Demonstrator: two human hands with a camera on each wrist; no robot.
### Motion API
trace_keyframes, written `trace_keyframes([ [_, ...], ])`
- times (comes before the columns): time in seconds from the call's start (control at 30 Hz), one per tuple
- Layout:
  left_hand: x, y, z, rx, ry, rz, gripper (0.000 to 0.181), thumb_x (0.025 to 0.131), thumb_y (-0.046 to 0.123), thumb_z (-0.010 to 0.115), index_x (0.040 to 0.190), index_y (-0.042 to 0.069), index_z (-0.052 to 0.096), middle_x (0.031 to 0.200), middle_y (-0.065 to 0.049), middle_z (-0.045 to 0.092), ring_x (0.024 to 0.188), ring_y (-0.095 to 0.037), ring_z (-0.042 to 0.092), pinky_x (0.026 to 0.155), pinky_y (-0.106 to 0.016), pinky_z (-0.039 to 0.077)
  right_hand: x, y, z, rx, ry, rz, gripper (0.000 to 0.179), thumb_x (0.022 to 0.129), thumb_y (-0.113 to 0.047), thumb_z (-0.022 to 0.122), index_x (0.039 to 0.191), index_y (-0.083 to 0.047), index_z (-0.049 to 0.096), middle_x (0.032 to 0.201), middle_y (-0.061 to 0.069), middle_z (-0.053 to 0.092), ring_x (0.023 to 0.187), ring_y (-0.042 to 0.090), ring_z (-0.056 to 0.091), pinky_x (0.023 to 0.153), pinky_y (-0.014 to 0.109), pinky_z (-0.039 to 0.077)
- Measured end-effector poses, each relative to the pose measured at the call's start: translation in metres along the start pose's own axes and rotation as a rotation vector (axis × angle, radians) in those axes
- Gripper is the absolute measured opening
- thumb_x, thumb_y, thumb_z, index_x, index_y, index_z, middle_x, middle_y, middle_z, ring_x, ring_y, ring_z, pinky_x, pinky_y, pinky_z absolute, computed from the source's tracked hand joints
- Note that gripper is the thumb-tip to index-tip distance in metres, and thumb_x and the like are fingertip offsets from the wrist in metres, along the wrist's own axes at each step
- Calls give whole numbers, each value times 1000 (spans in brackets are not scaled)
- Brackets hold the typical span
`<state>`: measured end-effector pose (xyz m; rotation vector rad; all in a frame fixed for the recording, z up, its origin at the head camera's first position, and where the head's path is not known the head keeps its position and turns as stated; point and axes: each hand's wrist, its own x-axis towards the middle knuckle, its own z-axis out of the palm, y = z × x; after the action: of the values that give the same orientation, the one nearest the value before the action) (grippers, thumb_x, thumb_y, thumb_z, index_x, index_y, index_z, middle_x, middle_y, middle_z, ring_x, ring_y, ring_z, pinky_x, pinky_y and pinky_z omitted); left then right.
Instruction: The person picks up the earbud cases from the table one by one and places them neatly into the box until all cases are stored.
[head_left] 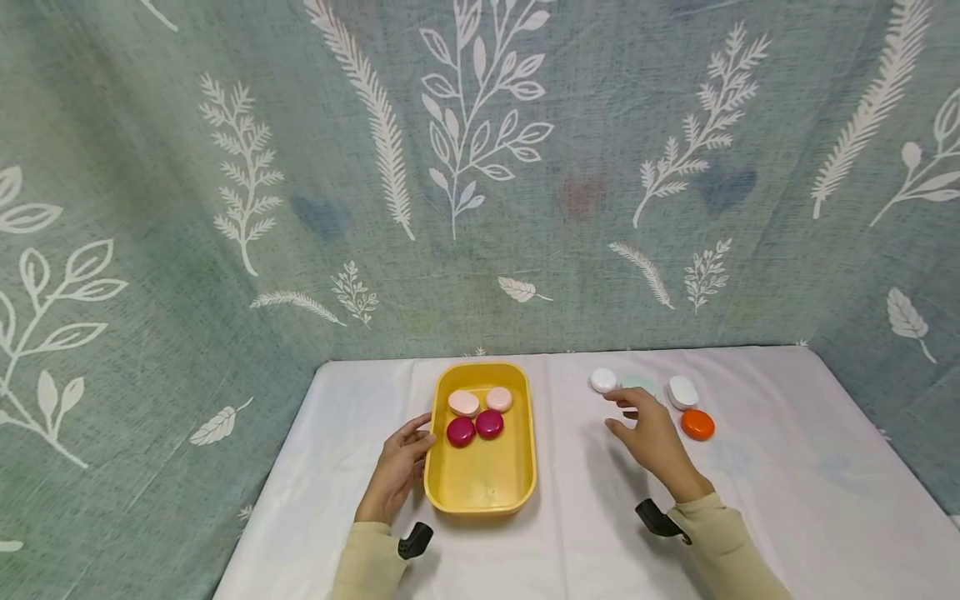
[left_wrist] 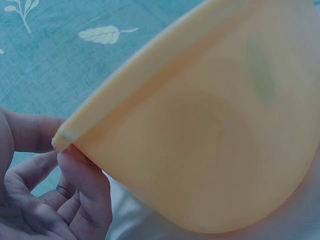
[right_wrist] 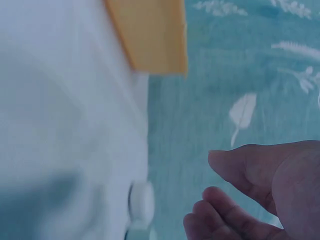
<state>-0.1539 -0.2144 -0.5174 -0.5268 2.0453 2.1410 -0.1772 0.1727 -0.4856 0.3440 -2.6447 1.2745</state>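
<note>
My left hand [head_left: 397, 467] pinches the left rim of a yellow tray [head_left: 480, 493] between thumb and finger. The left wrist view shows the tray's outer wall [left_wrist: 200, 150] close up. Inside, toward the far end, lie two pale pink rounded pieces [head_left: 463, 404] and two glossy magenta ones [head_left: 490, 424]. My right hand [head_left: 651, 433] is over the table to the tray's right, thumb and fingers apart with nothing between them. Its fingertips are just in front of a round white piece [head_left: 603, 381] and a mint-green piece [head_left: 639, 384], which the hand partly hides.
Right of the right hand lie a white oblong piece [head_left: 682, 392] and a round orange one [head_left: 698, 425], close together. A white cloth [head_left: 592, 533] covers the table. Green leaf-patterned curtains [head_left: 480, 275] hang behind it and at both sides.
</note>
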Motion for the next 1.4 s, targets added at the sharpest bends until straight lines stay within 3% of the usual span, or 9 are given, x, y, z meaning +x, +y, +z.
trace_keyframes([
  [0.33,-2,0,0,10,5,-5,47,105,7,60,152,8,55,110,-9,57,84,-18,58,62,-25,48,-25,41,-38,-98,91,20,41,85,12,79,125,8,68,120,29,64,109,47,65,90,58,57],
  [0.53,-1,0,1,9,7,-5,48,105,7,60,152,8,54,110,-8,57,84,-17,58,62,-24,49,-31,58,-52,-153,177,17,40,82,13,81,120,9,70,114,30,65,101,49,67,85,61,56],
  [0.67,-2,0,1,13,10,-9,48,105,8,61,153,8,54,110,-8,57,84,-17,57,62,-24,48,-33,67,-58,-186,189,48,39,81,12,81,118,9,69,115,32,63,101,50,65,83,60,55],
  [0.9,-3,1,1,22,12,-13,48,105,9,61,153,9,54,111,-9,57,85,-18,57,63,-24,48,-35,77,-63,-181,148,124,41,84,12,77,123,13,65,126,40,55,111,58,57,92,70,51],
  [1.13,-3,0,1,21,14,-12,47,105,8,61,152,9,55,111,-9,57,84,-18,57,63,-25,48,-32,85,-65,-175,25,214,51,88,6,75,134,17,57,135,43,50,119,59,54,100,70,46],
  [1.4,-2,1,1,9,11,-8,47,105,6,60,151,7,55,107,-7,57,82,-17,58,62,-25,50,-29,88,-63,-177,-26,213,52,87,6,77,133,19,57,133,42,54,117,56,56,100,68,46],
])
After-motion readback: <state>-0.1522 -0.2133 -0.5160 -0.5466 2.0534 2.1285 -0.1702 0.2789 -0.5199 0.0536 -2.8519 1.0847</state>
